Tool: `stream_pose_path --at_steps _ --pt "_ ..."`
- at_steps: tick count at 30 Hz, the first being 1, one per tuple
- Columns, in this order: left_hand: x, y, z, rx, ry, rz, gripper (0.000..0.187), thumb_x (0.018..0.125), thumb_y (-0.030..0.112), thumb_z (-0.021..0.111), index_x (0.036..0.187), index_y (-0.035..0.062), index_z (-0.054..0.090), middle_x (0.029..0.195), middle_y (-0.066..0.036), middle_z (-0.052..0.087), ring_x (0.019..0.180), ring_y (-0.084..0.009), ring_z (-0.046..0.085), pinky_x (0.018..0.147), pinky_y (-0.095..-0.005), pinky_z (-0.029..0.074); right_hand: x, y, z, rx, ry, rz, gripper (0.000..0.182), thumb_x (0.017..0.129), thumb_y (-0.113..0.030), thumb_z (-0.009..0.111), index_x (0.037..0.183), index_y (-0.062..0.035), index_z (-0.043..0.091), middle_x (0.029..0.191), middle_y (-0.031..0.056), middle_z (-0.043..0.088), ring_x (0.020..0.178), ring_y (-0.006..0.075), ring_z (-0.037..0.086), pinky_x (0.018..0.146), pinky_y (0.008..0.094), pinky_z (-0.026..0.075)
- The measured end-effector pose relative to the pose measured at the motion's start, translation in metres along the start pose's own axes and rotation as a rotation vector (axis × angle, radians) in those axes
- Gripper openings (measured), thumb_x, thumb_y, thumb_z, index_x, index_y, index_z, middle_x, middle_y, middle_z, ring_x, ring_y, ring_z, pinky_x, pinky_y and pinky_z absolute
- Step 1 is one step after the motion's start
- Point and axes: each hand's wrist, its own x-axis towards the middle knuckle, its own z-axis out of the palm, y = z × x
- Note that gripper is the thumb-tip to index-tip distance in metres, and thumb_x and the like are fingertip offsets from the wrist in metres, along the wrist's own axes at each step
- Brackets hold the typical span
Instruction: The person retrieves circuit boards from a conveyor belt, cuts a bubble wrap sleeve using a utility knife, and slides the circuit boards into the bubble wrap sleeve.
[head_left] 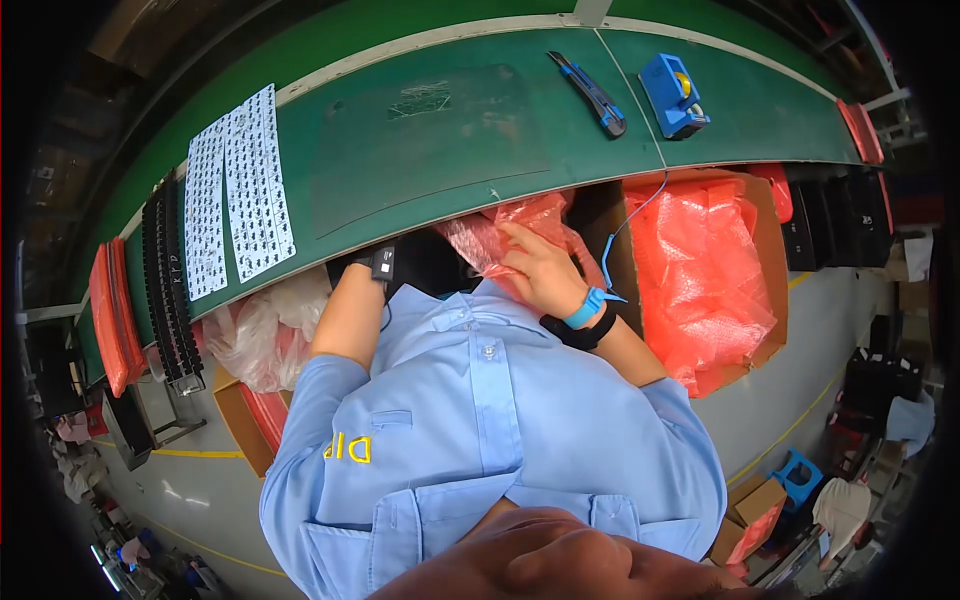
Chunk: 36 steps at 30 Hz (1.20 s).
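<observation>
My right hand (541, 277), with a blue wrist strap (583, 308), is closed on a pink bubble-wrap bag (535, 215) at the bench's front edge. Its fingers are bent over the crinkled plastic. My left forearm (350, 315) reaches to the same edge, with a black device (383, 263) at the wrist. The left fingers are hidden in the dark space by the bench edge, so whether they hold anything does not show. Between the two hands lies something black (430, 265), mostly in shadow.
On the green bench (590, 165) lie a dark translucent sheet (430, 140), a box cutter (590, 95), a blue tape dispenser (672, 95) and white key-patterned sheets (240, 190). A carton (775, 270) of pink bubble wrap (700, 280) stands at right. Clear plastic bags (265, 335) are at left.
</observation>
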Motion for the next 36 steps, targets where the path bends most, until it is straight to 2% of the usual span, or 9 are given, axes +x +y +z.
stream_pose_path --at_steps 9,13,15,18,24,27,30,32,36 --pt "-0.012 0.019 -0.029 1.276 0.307 0.565 0.049 0.088 0.041 0.065 0.116 0.0007 0.066 0.110 -0.016 0.069 0.102 -0.0332 0.063 0.088 -0.0445 0.051 0.012 -0.029 -0.031 0.348 0.090 0.057 0.015 0.081 0.000 0.067 0.096 0.0028 0.068 0.112 0.0156 0.066 0.099 0.0266 0.065 0.082 0.0332 0.052" --pt "-0.072 0.112 0.044 1.332 -0.381 -0.004 0.050 0.083 0.044 0.070 0.113 0.0040 0.068 0.099 -0.019 0.071 0.093 -0.0377 0.067 0.084 -0.0455 0.053 0.025 -0.031 -0.048 0.571 0.159 0.185 0.013 0.086 0.000 0.065 0.098 0.0043 0.068 0.107 0.0130 0.067 0.095 0.0200 0.063 0.080 0.0302 0.050" --pt "-0.128 0.159 0.059 0.854 -0.486 0.201 0.052 0.079 0.041 0.076 0.112 0.0027 0.068 0.096 -0.019 0.072 0.091 -0.0347 0.069 0.078 -0.0424 0.055 0.037 -0.038 -0.053 0.637 0.169 0.233 0.013 0.087 0.000 0.064 0.099 0.0047 0.068 0.106 0.0120 0.067 0.094 0.0180 0.062 0.079 0.0295 0.050" --pt "-0.200 0.250 0.074 0.767 -0.377 0.197 0.042 0.080 0.030 0.079 0.109 0.0013 0.067 0.096 -0.017 0.071 0.089 -0.0297 0.069 0.080 -0.0368 0.054 0.068 -0.061 -0.060 0.604 0.065 0.104 0.014 0.092 -0.004 0.063 0.101 0.0056 0.068 0.104 0.0111 0.067 0.093 0.0159 0.060 0.081 0.0301 0.049" --pt "-0.210 0.284 0.066 0.764 0.439 0.970 0.039 0.082 0.019 0.078 0.112 0.0014 0.063 0.096 -0.009 0.067 0.080 -0.0211 0.068 0.070 -0.0310 0.055 0.138 -0.110 -0.048 0.683 -0.124 -0.266 0.021 0.089 -0.010 0.070 0.104 0.0036 0.068 0.104 0.0105 0.065 0.087 0.0167 0.061 0.078 0.0285 0.049" --pt "-0.229 0.270 0.032 0.048 0.234 0.594 0.037 0.088 0.012 0.071 0.121 0.0021 0.057 0.103 -0.008 0.066 0.085 -0.0186 0.064 0.075 -0.0297 0.055 0.148 -0.124 -0.045 0.662 -0.108 -0.502 0.033 0.084 -0.016 0.077 0.111 0.0014 0.066 0.109 0.0104 0.063 0.084 0.0181 0.061 0.076 0.0290 0.050" --pt "-0.251 0.202 -0.133 -0.491 0.552 0.885 0.021 0.103 0.024 0.051 0.109 0.0046 0.058 0.106 -0.008 0.062 0.095 -0.0231 0.061 0.086 -0.0361 0.053 0.117 -0.125 -0.064 0.237 0.094 -0.267 0.058 0.073 -0.025 0.086 0.121 -0.0030 0.062 0.118 0.0108 0.059 0.083 0.0205 0.061 0.073 0.0299 0.051" --pt "-0.291 0.239 -0.174 0.193 1.316 0.909 0.031 0.103 0.027 0.048 0.119 0.0020 0.057 0.112 -0.012 0.062 0.099 -0.0240 0.061 0.090 -0.0364 0.052 0.087 -0.095 -0.062 -0.001 -0.216 0.046 0.078 0.064 -0.034 0.089 0.128 -0.0052 0.056 0.124 0.0136 0.056 0.091 0.0256 0.063 0.077 0.0345 0.052" --pt "-0.300 0.250 -0.174 0.109 1.297 0.990 0.029 0.101 0.023 0.052 0.121 0.0024 0.055 0.115 -0.011 0.061 0.099 -0.0217 0.060 0.088 -0.0352 0.053 0.030 -0.023 0.007 -0.294 -0.594 0.176 0.063 0.068 -0.030 0.085 0.119 -0.0042 0.059 0.110 0.0187 0.063 0.099 0.0372 0.063 0.082 0.0444 0.052"
